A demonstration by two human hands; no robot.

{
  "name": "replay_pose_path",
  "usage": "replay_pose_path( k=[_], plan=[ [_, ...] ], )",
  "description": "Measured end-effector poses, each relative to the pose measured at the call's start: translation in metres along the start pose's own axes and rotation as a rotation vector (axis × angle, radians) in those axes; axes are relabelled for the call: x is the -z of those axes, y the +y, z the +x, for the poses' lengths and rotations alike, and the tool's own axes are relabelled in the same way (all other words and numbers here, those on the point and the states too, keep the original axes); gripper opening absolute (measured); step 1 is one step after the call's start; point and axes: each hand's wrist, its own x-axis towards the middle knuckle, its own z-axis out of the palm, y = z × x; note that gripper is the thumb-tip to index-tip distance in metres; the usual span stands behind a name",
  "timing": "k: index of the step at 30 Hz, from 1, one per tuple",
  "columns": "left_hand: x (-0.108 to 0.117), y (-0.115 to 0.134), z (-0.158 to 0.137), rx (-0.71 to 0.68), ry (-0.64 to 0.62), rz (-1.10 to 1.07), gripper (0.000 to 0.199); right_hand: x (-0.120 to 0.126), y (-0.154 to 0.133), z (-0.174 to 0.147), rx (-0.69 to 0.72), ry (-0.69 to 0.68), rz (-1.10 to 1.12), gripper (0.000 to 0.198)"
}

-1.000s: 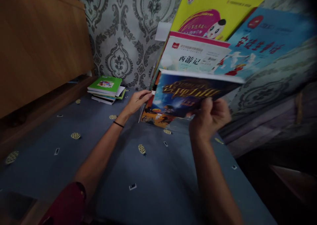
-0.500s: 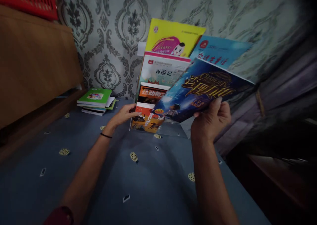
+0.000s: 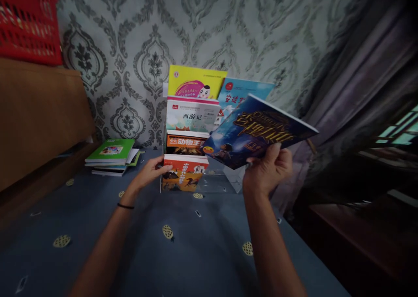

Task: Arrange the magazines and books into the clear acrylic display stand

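Note:
My right hand [image 3: 269, 168] grips a dark blue book [image 3: 257, 123] with gold lettering by its lower right edge, thumb on the cover. The book is tilted in front of a clear stepped book rack [image 3: 217, 183]. At the rack's left side, my left hand [image 3: 148, 173] holds the edge, its thumb over the front of an orange book [image 3: 186, 177]. Behind that stand a dark book with an orange band [image 3: 187, 142], a white book [image 3: 192, 116] and a yellow book [image 3: 199, 81]. A light blue book [image 3: 246, 88] stands at the back right, partly covered by the dark blue one.
A stack of books with a green one on top [image 3: 112, 152] lies left of the rack. Further left are a wooden cabinet [image 3: 42, 118] and a red basket [image 3: 29, 31]. Patterned wallpaper [image 3: 153, 57] is behind, a curtain [image 3: 346, 79] at right. Blue cloth [image 3: 137, 253] covers the surface.
The view has shifted, so the rack appears lower and further left. The dark blue book has moved right relative to the rack, uncovering more of the orange book. My left hand stays at the rack's side.

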Motion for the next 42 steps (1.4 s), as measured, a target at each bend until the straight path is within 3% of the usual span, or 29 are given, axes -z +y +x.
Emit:
replay_pose_path(
  k=[7, 13, 26, 37, 42],
  plan=[
    [-0.004, 0.006, 0.000, 0.003, 0.063, 0.117, 0.048, -0.012, 0.014, -0.004, -0.023, -0.051, 0.025, 0.047],
    [-0.002, 0.012, 0.000, -0.001, 0.027, 0.132, 0.044, -0.025, 0.035, -0.011, -0.129, -0.223, 0.045, 0.039],
    [-0.001, 0.005, 0.003, 0.037, 0.131, 0.219, 0.051, -0.033, 0.067, -0.033, -0.343, -0.469, 0.188, 0.031],
    [-0.004, 0.006, 0.003, 0.065, 0.156, 0.214, 0.057, -0.047, 0.072, -0.034, -0.379, -0.499, 0.210, 0.035],
    [-0.004, 0.008, 0.003, 0.081, 0.167, 0.239, 0.059, -0.041, 0.080, -0.037, -0.433, -0.435, 0.223, 0.032]
  ],
)
